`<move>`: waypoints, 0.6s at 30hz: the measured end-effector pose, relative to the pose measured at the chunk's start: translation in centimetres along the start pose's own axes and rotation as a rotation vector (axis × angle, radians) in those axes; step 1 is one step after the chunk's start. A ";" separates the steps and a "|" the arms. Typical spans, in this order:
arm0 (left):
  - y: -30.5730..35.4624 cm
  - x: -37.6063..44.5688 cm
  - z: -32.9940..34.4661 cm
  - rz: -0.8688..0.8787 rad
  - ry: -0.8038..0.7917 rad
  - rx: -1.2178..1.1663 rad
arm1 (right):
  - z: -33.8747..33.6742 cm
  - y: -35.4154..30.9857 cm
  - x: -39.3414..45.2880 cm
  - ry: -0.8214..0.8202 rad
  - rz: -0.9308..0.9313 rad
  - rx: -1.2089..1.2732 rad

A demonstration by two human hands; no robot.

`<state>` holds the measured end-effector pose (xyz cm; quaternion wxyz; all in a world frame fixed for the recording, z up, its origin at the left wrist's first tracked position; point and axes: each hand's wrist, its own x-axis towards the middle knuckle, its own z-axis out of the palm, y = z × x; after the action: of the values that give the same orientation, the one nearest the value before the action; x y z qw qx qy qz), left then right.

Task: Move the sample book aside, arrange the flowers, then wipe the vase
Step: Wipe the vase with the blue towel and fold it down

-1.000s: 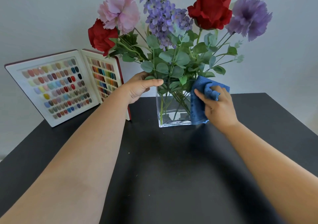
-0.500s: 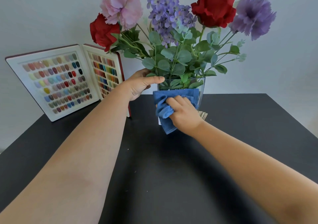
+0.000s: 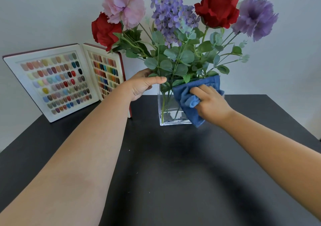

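A clear square glass vase (image 3: pixel 167 109) stands on the black table (image 3: pixel 156 173) toward its far edge, roughly midway between the far corners, and holds the flowers (image 3: pixel 175 34): two red blooms, a pink one, a purple pom-pom bloom and a tall lilac spray above round green leaves, with the stems visible through the glass. The left hand (image 3: pixel 144 86) takes the vase by its upper left corner, thumb laid straight along the front of the rim and the other fingers gone behind the leaves, so its grip is closed on the vase. The right hand (image 3: pixel 211 104) presses a blue cloth (image 3: pixel 191 100) flat against the front right part of the glass; the fingers lie over the fabric and a fold of it is bunched under the thumb, so that grip is closed on the cloth. The cloth reaches from the rim almost to the base, its lower corner hanging just beside the vase's front right bottom corner. The sample book (image 3: pixel 66 81) stands open and upright at the far left corner of the table, leaning back toward the wall (image 3: pixel 43 13), its two white pages of coloured nail chips facing forward; its right page sits behind the left forearm and near the vase, not touching it.
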<state>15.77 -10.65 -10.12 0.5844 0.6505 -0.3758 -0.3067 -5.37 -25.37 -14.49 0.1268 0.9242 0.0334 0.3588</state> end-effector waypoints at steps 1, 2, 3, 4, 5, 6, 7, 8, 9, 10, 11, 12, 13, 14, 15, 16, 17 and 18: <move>0.0 -0.1 0.0 0.003 0.004 -0.005 | 0.3 -0.5 0.7 0.058 -0.026 0.001; 0.1 -0.1 0.1 0.006 0.007 -0.008 | 0.6 -1.3 1.4 0.061 -0.041 -0.001; 0.1 -0.1 0.1 0.008 0.011 -0.009 | 1.3 -2.0 1.7 0.071 -0.076 0.006; 0.1 -0.2 0.1 0.010 0.014 -0.010 | 1.9 -2.7 1.8 0.053 -0.116 0.003; 0.1 -0.1 0.1 0.013 0.015 -0.011 | 2.6 -3.4 1.7 0.025 -0.161 -0.003; 0.1 -0.1 0.1 0.014 0.017 -0.014 | 2.9 -4.2 1.5 -0.031 -0.207 -0.024; 0.0 -0.1 0.2 0.014 0.019 -0.021 | 3.4 -4.6 1.2 -0.077 -0.245 -0.041; -0.1 -0.1 0.2 0.013 0.020 -0.028 | 3.5 -5.0 0.9 -0.143 -0.262 -0.054; -0.1 -0.1 0.3 0.013 0.018 -0.033 | 3.8 -5.1 0.4 -0.201 -0.272 -0.063; -0.1 -0.1 0.3 0.012 0.015 -0.034 | 3.7 -5.2 -0.1 -0.275 -0.276 -0.080; 0.0 -0.1 0.2 0.010 0.009 -0.029 | 3.7 -5.0 -0.8 -0.332 -0.280 -0.098; 0.1 0.0 0.2 0.006 0.001 -0.018 | 3.4 -4.7 -1.4 -0.378 -0.280 -0.128; 0.2 0.0 0.1 0.002 -0.009 -0.005 | 3.2 -4.3 -2.1 -0.395 -0.284 -0.148; 0.3 0.0 0.0 0.000 -0.021 0.008 | 2.9 -3.8 -2.8 -0.402 -0.272 -0.154; 0.3 0.0 -0.1 -0.001 -0.032 0.019 | 2.6 -3.1 -3.4 -0.388 -0.264 -0.149; 0.3 0.1 -0.2 -0.002 -0.040 0.025 | 2.1 -2.4 -4.0 -0.389 -0.239 -0.142; 0.3 0.1 -0.2 -0.003 -0.042 0.025 | 1.8 -1.7 -4.6 -0.386 -0.229 -0.143; 0.2 0.1 -0.3 -0.004 -0.041 0.022 | 1.4 -1.2 -5.1 -0.393 -0.216 -0.150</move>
<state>16.02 -10.62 -9.84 0.5687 0.6511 -0.3897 -0.3173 -8.20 -25.32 -19.16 0.2366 0.9554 0.0799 0.1577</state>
